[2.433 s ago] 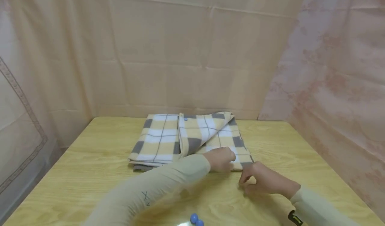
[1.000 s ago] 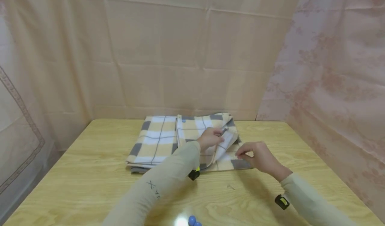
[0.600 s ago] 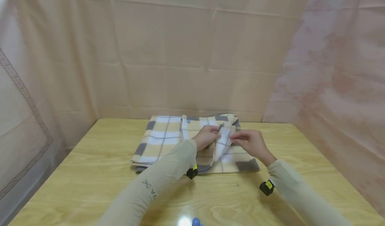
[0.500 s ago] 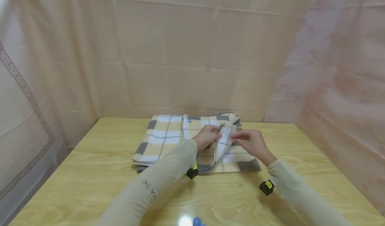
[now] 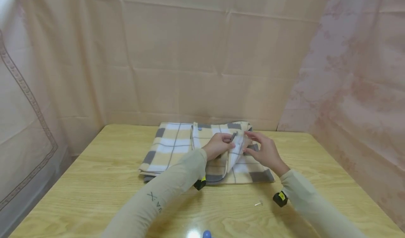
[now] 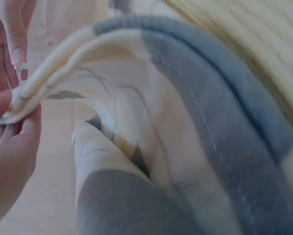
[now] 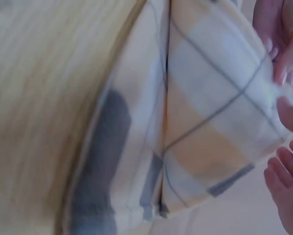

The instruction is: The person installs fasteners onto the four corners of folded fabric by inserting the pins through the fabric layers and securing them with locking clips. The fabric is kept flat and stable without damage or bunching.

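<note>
A plaid fleece blanket (image 5: 172, 143) in yellow, white and grey lies folded at the back of the table. My left hand (image 5: 218, 146) pinches a lifted edge of its right-hand flap, thumb on top. Facing it, my right hand (image 5: 264, 152) is at that edge with thumb and fingers spread apart. In the left wrist view the right thumb (image 6: 16, 41) presses the head of a clear push pin (image 6: 22, 66), whose needle meets the blanket edge (image 6: 53, 78). My right fingers (image 7: 283, 178) stand loose behind the fabric in the right wrist view.
A small pin (image 5: 258, 203) lies on the wooden table (image 5: 95, 174), nearer than the blanket. A round blue thing (image 5: 207, 234) shows at the bottom edge. A little blue spot (image 5: 199, 128) sits on the blanket. Beige cloth (image 5: 174, 62) hangs behind the table.
My left hand has lifted the flap from the near edge. My right hand has moved up to it from the table, and its pinched fingertips have spread apart.
</note>
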A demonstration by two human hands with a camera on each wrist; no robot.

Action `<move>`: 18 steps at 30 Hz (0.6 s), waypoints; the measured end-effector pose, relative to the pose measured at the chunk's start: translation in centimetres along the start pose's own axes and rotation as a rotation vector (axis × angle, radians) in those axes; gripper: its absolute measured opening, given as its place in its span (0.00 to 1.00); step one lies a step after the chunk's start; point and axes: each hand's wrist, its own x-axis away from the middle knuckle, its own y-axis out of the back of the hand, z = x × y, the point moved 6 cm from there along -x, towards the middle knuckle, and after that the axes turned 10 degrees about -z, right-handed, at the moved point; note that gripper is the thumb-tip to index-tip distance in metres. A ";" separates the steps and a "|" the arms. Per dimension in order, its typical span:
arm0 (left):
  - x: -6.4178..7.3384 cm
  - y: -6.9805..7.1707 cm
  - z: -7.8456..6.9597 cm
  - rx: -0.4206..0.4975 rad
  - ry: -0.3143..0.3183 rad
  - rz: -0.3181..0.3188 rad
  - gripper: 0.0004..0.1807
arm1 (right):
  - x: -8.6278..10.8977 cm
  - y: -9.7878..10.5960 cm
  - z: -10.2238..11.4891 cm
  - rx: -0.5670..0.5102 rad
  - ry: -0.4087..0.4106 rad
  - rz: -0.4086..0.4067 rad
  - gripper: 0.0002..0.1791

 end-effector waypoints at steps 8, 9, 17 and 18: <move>0.2 -0.9 -1.5 -0.131 -0.227 0.076 0.27 | -0.8 -0.2 -0.4 0.050 0.162 0.148 0.36; 0.2 -1.1 -1.7 -0.151 -0.250 0.077 0.27 | -0.8 -0.2 -0.5 0.051 0.165 0.158 0.35; 1.1 -1.8 -2.6 -0.275 -0.453 -0.090 0.20 | -0.8 0.0 -0.7 0.038 0.154 0.133 0.25; 1.2 -1.7 -2.6 -0.283 -0.478 -0.119 0.19 | -0.8 0.0 -0.7 0.037 0.154 0.125 0.25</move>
